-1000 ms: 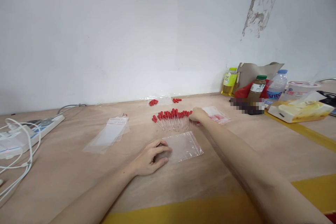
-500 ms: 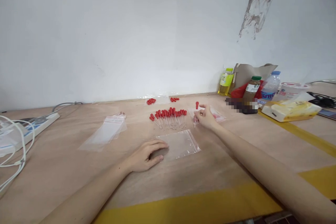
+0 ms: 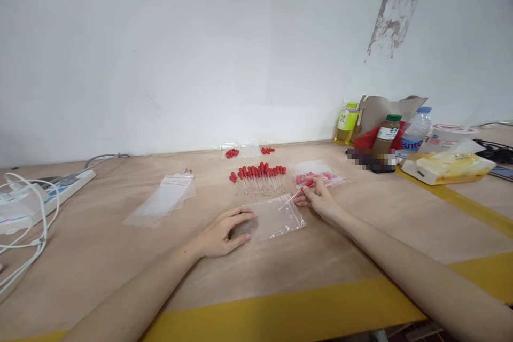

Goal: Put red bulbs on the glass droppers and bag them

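A red-bulbed dropper [image 3: 297, 193] is pinched in my right hand [image 3: 319, 202], its clear tip slanting down to the left over the open end of a clear zip bag [image 3: 270, 219]. The bag lies flat on the table. My left hand [image 3: 228, 232] rests at the bag's left edge, thumb and fingers apart, fingertips touching the plastic. Behind the bag lies a row of many droppers [image 3: 262, 175], red bulbs facing the wall. Beyond my right hand are filled bags [image 3: 315, 170] with red bulbs showing inside.
A stack of zip bags [image 3: 166, 197] lies to the left. Red bulbs [image 3: 231, 153] lie by the wall. A power strip [image 3: 68, 189] with white cables sits far left. Bottles [image 3: 388, 132] and a tissue pack [image 3: 449, 168] stand at the right.
My right hand has brought the dropper nearer to me, from beside the filled bags to the zip bag's right end, tilting it from upright. My left hand stays at the bag.
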A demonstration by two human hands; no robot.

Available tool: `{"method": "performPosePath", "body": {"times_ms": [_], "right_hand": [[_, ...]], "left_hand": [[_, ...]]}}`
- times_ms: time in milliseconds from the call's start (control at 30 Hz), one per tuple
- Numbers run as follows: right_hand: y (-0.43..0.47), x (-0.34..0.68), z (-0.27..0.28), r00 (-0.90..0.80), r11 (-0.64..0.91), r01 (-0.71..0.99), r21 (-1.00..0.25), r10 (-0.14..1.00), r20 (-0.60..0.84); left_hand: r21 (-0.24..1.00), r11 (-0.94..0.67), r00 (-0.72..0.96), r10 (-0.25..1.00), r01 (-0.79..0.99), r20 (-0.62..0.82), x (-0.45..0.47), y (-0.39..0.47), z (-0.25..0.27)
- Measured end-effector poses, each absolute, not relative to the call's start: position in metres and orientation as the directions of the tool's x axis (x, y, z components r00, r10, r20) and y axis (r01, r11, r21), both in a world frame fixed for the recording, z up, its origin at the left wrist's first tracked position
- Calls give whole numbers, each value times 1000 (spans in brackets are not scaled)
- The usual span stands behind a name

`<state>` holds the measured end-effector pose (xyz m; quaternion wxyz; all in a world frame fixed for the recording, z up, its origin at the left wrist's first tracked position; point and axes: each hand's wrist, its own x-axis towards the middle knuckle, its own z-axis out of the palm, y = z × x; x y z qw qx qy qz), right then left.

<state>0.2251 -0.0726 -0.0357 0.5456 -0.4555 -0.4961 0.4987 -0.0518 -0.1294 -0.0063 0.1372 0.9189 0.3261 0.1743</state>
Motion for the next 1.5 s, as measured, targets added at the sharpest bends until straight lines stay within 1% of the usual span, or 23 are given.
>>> {"method": "performPosePath", "body": {"times_ms": [67, 133, 167, 233, 300, 367, 433, 567, 633, 767, 867, 933, 1033, 1100, 1167, 1233, 1333, 1500], "right_hand": [[-74, 231, -33, -113, 26, -74, -997, 993, 34], [-75, 242, -29, -241, 26, 42, -999, 970, 15], [-75, 247, -27, -298, 58, 117, -991, 954, 21], [-76, 256, -22, -386, 173, 240, -955, 920, 69], [-76, 260, -19, -449, 293, 305, -906, 884, 135], [-77, 258, -18, -486, 375, 315, -872, 852, 191], [-78, 252, -21, -505, 417, 306, -856, 833, 225], [-77, 238, -31, -518, 397, 257, -881, 826, 221], [-77, 231, -36, -495, 391, 261, -883, 839, 225], [-79, 223, -37, -413, 421, 328, -846, 869, 273], [-79, 232, -29, -436, 411, 353, -840, 867, 241], [-77, 243, -23, -425, 422, 393, -817, 871, 246], [-68, 257, -13, -289, 419, 504, -755, 906, 310], [-59, 258, -8, -178, 353, 614, -706, 933, 312], [-48, 250, -2, -95, 243, 732, -637, 962, 258], [-34, 236, 3, -30, 133, 814, -565, 982, 187], [-11, 211, 8, 58, 10, 854, -520, 992, 116], [22, 185, 5, 164, -110, 856, -505, 984, 64]], "left_hand": [[362, -742, 716, 658, 564, 234, -52, -129, -7], [361, -738, 708, 664, 570, 240, -53, -129, -7], [362, -738, 707, 665, 570, 241, -53, -129, -7], [363, -737, 705, 666, 570, 244, -52, -129, -7], [364, -734, 702, 669, 573, 244, -52, -128, -7], [361, -734, 701, 670, 575, 246, -52, -128, -7], [360, -737, 702, 667, 572, 250, -52, -127, -8], [364, -747, 710, 655, 556, 259, -52, -127, -7], [367, -751, 711, 650, 549, 267, -51, -127, -7], [372, -748, 704, 655, 550, 274, -51, -126, -8], [368, -751, 709, 651, 549, 270, -52, -125, -9], [366, -763, 725, 635, 533, 267, -52, -124, -9], [372, -774, 742, 618, 513, 261, -53, -123, -9], [378, -775, 746, 613, 505, 259, -53, -123, -10], [383, -777, 749, 609, 499, 260, -53, -123, -10], [387, -778, 752, 606, 494, 260, -53, -123, -10], [390, -776, 752, 608, 495, 255, -54, -123, -11], [384, -772, 752, 613, 506, 242, -55, -124, -10]]}}
